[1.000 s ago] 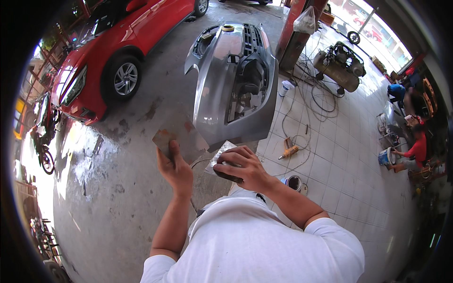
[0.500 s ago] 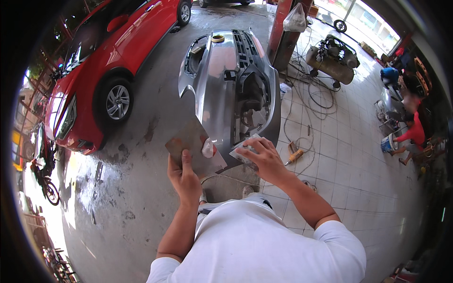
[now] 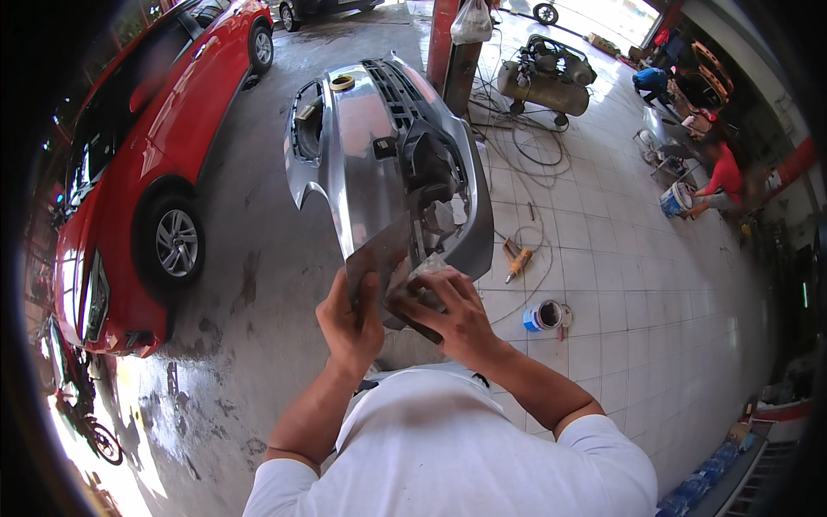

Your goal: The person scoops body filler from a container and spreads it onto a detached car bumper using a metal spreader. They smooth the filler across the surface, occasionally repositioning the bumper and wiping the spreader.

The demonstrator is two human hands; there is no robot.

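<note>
My left hand grips a thin, flat, greyish-brown plate by its edge, thumb on the upper face. My right hand is closed on a thin, pale spreader and works right against the plate. Its fingers hide most of the spreader and the plate's right side. The whitish paste seen on the plate earlier is mostly hidden now. Just beyond my hands lies a grey car bumper with pinkish filler patches. A yellow tape roll rests on its far end.
A red car stands on the left. To the right are a yellow power tool, an opened can, hoses and an air compressor. A post rises behind the bumper; co-workers crouch far right.
My right hand has moved left onto the plate, and the plate is tilted more steeply. The view has shifted right, bringing the can by my right side into sight.
</note>
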